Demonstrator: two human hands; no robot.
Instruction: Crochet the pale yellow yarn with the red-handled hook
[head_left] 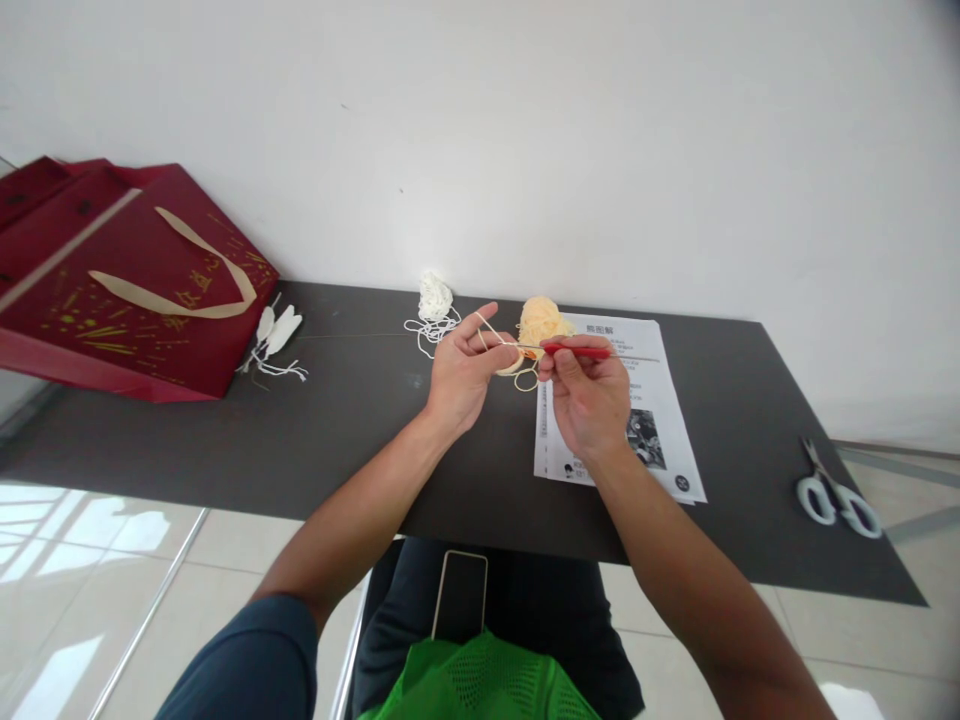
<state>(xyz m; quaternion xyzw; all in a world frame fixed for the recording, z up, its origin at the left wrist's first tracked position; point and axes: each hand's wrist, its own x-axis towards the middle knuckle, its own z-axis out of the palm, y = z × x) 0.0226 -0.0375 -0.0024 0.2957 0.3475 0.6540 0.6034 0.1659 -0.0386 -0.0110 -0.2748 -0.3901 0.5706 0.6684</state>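
1. Left hand (461, 375) raised over the table (360, 430), fingers curled, a strand of yellow yarn (491, 335) looped over them.
2. Right hand (589, 395) pinches a red-handled crochet hook (577, 350); its tip points left, toward the left fingers.
3. Yellow yarn ball (541, 320) lies on the table just behind both hands.
4. Printed sheet (660, 420) under the right hand.
5. White yarn (435, 300) further left, red bag (127, 290) far left, scissors (836, 495) far right.
6. Phone (460, 595) on the lap.

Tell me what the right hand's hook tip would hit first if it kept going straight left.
Probably the left hand: the hook in the right hand points at its yarn-wrapped fingers. The yarn strand there may come first; depth is unclear.
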